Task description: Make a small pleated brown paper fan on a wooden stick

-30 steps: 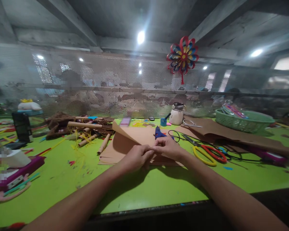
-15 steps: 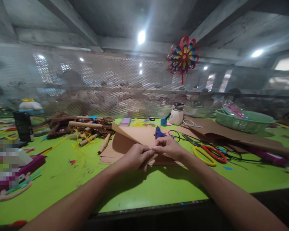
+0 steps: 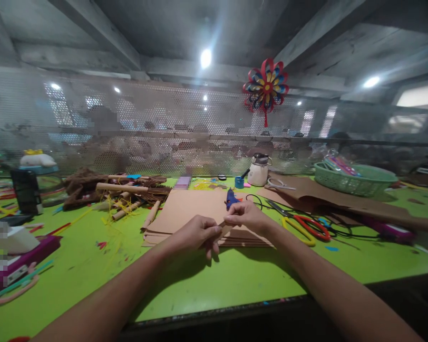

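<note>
Both hands meet over the near edge of a stack of brown kraft paper sheets (image 3: 192, 209) on the green table. Thumb and fingers of my left hand (image 3: 204, 232) pinch one end of a narrow bit of brown paper (image 3: 224, 223). My right hand (image 3: 248, 216) pinches its other end. Whether this bit is loose or a corner of a sheet, I cannot tell. Just behind my right hand stands a blue glue gun (image 3: 231, 197). To its right lie scissors with yellow handles (image 3: 298, 231) and scissors with red handles (image 3: 312, 227).
Rolled paper tubes (image 3: 123, 187) and yellow shreds lie left of the stack. A white jug (image 3: 258, 170) and small blue pot (image 3: 239, 182) stand behind. A green basket (image 3: 356, 178) rests at right near large brown paper (image 3: 328, 197). A phone (image 3: 25, 191) stands far left.
The top sheet's left side was curled up and now lies flat. My hands have drawn slightly apart, showing more of the brown paper between them. The view has shifted slightly.
</note>
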A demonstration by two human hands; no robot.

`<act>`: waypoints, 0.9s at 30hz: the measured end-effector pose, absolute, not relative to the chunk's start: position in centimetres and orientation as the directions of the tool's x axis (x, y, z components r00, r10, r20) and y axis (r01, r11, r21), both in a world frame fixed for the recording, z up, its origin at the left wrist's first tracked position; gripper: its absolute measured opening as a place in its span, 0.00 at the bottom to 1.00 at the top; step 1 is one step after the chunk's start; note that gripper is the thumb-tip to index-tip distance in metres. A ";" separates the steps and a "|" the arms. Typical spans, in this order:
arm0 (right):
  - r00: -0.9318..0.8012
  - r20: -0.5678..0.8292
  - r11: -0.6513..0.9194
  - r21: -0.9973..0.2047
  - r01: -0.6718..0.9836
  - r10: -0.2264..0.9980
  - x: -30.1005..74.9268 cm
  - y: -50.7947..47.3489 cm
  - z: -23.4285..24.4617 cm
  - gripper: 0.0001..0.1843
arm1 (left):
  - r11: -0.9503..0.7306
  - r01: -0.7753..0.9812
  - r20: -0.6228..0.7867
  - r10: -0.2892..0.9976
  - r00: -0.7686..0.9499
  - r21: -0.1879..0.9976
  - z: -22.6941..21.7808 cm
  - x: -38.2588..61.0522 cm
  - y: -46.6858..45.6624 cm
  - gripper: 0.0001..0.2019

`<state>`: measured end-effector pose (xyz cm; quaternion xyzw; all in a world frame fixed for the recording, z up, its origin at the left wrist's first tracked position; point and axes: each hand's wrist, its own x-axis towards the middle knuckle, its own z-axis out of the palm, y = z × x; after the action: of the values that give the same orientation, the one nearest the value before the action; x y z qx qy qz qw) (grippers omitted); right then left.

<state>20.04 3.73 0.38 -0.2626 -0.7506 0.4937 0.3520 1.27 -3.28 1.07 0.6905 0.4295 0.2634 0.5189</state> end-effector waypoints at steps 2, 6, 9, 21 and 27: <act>-0.620 0.259 0.350 -0.937 0.026 0.740 20.1 3.9 0.4 0.14 | -0.066 0.325 -0.102 0.875 0.474 0.943 1.0 1.1 -3.2 0.17; -0.630 0.241 0.306 -0.952 -0.005 0.738 20.2 4.0 0.2 0.15 | -0.081 0.326 -0.086 0.880 0.467 0.942 0.9 1.0 -3.2 0.18; -0.591 0.235 0.295 -0.956 0.004 0.772 20.2 3.8 0.3 0.15 | -0.122 0.329 -0.049 0.882 0.468 0.936 1.0 1.1 -3.3 0.17; -0.572 0.252 0.313 -0.950 0.009 0.781 20.6 4.3 0.6 0.17 | -0.191 0.424 -0.011 0.902 0.431 0.885 1.1 0.9 -3.3 0.17; -0.567 0.249 0.288 -0.957 -0.022 0.785 20.9 4.6 0.5 0.17 | -0.145 0.373 -0.069 0.860 0.505 0.916 1.5 0.4 -3.2 0.15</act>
<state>20.87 4.60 0.49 -0.2699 -0.7073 0.5322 0.3790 0.45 -3.16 1.46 0.7148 0.4314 0.2481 0.4913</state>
